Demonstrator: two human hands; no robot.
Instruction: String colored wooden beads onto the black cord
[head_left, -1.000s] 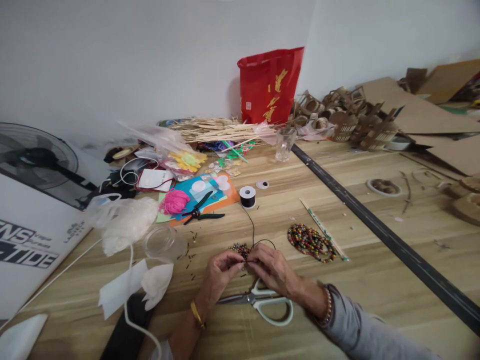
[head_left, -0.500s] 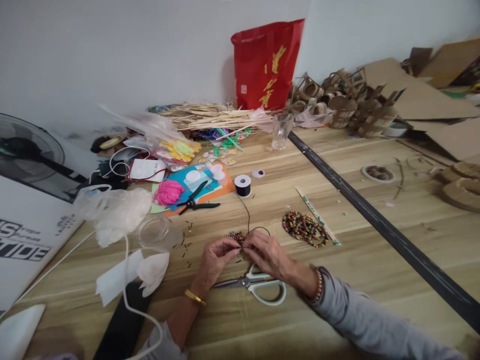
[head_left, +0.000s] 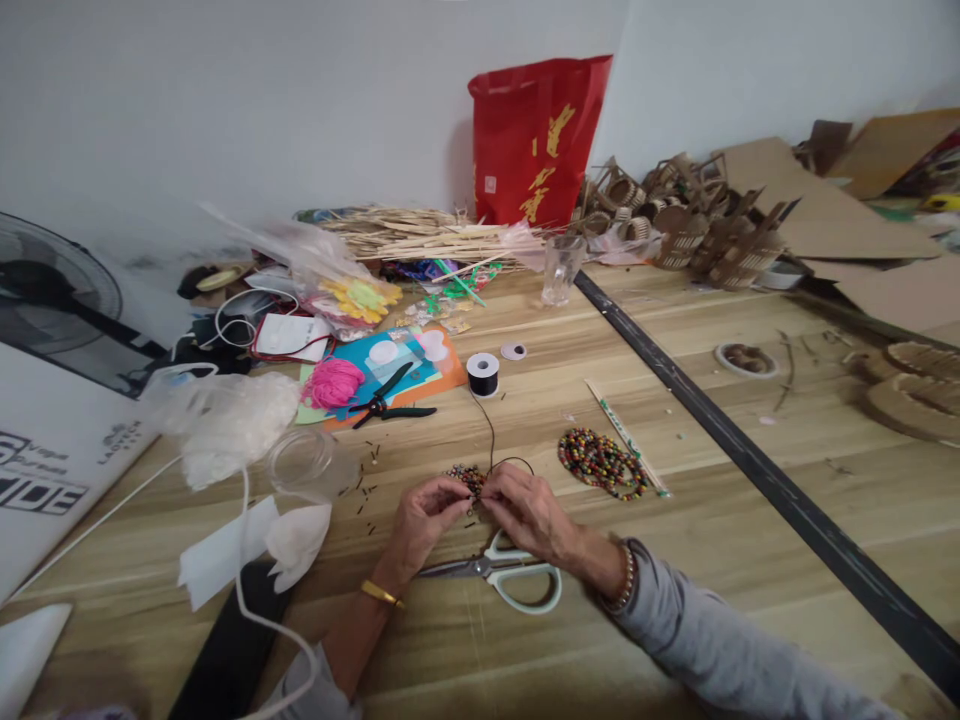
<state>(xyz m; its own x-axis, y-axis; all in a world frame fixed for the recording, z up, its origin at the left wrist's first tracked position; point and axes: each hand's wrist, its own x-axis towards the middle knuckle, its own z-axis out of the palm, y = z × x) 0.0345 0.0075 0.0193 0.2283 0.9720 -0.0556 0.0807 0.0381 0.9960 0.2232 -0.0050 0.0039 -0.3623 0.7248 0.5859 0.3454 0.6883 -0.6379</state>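
In my head view, my right hand (head_left: 531,512) pinches the black cord (head_left: 493,445), which runs from the spool (head_left: 482,375) on the tabletop (head_left: 720,555); my left hand (head_left: 429,515) has its fingertips closed, on what I cannot tell. Loose beads (head_left: 460,475) lie just beyond them. I judge the cord light and limp, best held short; the beads, likely hard and slippery, need a fingertip pinch.

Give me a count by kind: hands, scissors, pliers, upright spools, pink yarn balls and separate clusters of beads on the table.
Hands: 2 (left hand, right hand)
Scissors: 1
Pliers: 1
Upright spool: 1
Pink yarn ball: 1
Bead clusters: 2 (small heap, looped strands)
Total: 8
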